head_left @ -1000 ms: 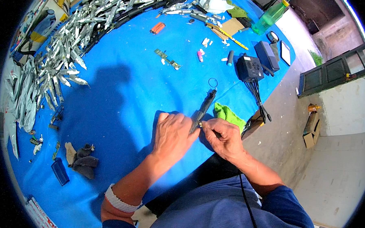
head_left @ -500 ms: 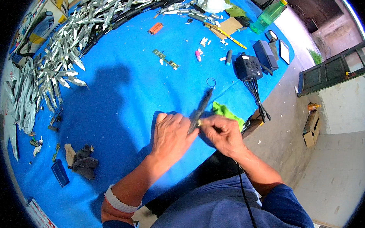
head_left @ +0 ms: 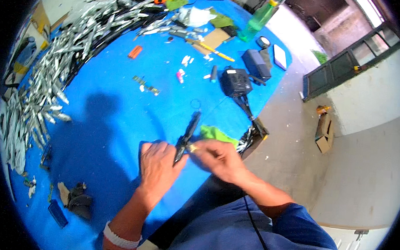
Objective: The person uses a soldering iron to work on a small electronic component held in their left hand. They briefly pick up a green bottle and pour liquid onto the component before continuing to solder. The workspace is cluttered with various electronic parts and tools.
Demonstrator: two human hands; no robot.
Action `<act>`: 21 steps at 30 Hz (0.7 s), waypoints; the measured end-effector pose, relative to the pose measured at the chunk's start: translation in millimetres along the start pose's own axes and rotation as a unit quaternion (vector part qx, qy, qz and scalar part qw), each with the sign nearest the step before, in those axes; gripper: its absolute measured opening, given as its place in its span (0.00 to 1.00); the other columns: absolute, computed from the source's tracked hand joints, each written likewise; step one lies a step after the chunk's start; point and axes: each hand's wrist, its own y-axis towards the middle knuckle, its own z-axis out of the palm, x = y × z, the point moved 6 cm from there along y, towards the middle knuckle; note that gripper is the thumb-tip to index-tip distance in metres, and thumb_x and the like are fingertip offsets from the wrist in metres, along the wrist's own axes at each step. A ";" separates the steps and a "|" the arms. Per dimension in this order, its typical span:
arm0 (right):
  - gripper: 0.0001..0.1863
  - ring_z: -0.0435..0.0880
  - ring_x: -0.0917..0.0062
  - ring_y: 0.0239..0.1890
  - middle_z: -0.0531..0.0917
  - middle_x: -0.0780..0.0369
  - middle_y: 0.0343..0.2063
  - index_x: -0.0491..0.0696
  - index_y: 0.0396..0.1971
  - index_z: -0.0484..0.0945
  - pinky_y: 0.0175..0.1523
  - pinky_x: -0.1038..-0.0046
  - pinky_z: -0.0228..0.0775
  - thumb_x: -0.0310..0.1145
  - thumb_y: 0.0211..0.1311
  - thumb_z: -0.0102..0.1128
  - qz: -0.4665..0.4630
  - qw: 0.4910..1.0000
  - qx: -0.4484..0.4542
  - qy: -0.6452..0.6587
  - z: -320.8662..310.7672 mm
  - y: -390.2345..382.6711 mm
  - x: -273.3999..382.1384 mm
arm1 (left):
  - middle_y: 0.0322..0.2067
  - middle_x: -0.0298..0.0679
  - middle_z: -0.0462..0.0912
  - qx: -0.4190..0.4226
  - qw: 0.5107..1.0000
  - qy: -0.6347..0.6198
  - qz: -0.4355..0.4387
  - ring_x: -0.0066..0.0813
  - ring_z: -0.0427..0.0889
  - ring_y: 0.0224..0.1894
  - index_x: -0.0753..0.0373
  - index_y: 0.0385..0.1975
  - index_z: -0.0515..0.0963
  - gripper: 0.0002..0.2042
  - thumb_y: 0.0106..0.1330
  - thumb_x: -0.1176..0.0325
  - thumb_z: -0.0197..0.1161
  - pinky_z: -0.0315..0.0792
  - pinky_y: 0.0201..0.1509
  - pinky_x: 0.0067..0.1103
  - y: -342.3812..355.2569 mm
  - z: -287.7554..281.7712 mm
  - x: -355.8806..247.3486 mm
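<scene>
Silvery heap point(head_left: 55, 69): a long mound of slim metallic pieces curved along the left and far side of a blue tabletop point(head_left: 104, 67)

Blue case point(head_left: 57, 213): small and rectangular, it lay at the near left, just beside a crumpled dark grey cloth point(head_left: 81, 204)

Orange piece point(head_left: 135, 52): a small block lay toward the far side, well apart from the hands

Circuit board point(head_left: 146, 85): a narrow green strip lay between the orange piece and the hands

Left hand point(head_left: 158, 168): back uppermost, it was closed around the near end of the slim black object

Slim black object point(head_left: 189, 132): near the middle of the view, it slanted away from the person, its far end near a thin dark ring point(head_left: 195, 104)

Right hand point(head_left: 218, 159): blurred, its fingers were bent toward a small yellowish bit point(head_left: 192, 148) at the object's right side; whether they gripped it, I could not tell

Green cloth point(head_left: 217, 134): bright and rumpled, it lay just beyond the right hand

Black box point(head_left: 236, 82): dark cables trailed from it toward the table's edge, and a green bottle point(head_left: 259, 21) stood farther back
</scene>
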 end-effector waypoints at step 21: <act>0.11 0.86 0.56 0.37 0.85 0.55 0.36 0.46 0.46 0.83 0.41 0.59 0.78 0.31 0.66 0.62 -0.184 0.968 -0.008 -0.171 13.5 2.9 6.0 | 0.24 0.42 0.76 -0.007 0.999 0.031 0.010 0.45 0.78 0.32 0.61 0.19 0.73 0.13 0.54 0.64 0.72 0.66 0.44 0.38 -2.9 6.1 -4.2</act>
